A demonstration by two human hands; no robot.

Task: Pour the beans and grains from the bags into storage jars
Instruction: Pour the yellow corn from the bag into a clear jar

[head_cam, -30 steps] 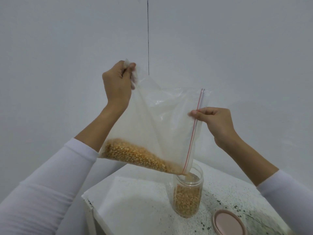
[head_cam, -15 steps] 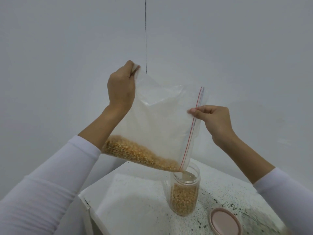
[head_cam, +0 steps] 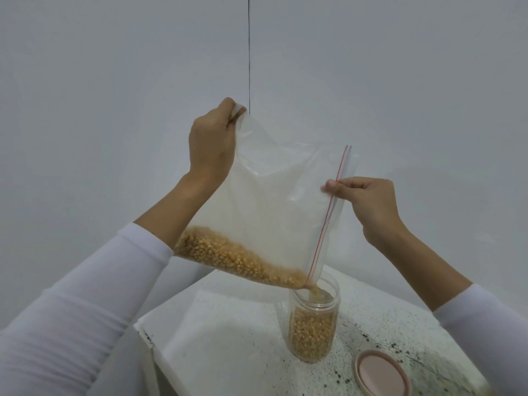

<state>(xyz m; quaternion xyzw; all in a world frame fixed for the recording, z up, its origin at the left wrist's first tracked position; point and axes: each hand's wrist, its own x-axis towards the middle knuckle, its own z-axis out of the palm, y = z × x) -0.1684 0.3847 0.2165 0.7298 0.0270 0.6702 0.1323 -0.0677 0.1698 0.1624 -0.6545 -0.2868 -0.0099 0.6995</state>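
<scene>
A clear zip bag (head_cam: 274,201) with a red seal line hangs tilted above the table, yellow corn kernels (head_cam: 228,257) lying along its lower edge. My left hand (head_cam: 213,144) grips the bag's raised bottom corner. My right hand (head_cam: 368,201) pinches the bag's mouth edge by the seal. The low corner of the mouth sits inside the rim of a clear plastic jar (head_cam: 313,330), and kernels run from it into the jar. The jar stands upright on the table and is filled past half with kernels.
A pink jar lid (head_cam: 381,374) lies flat on the white speckled table (head_cam: 228,338), right of the jar. The table's corner points toward the lower left. A plain white wall with a thin dark vertical line stands behind.
My left hand has lifted the bag's bottom corner a little higher. Kernels have slid toward the mouth and now spill into the jar. The kernel level in the jar has risen.
</scene>
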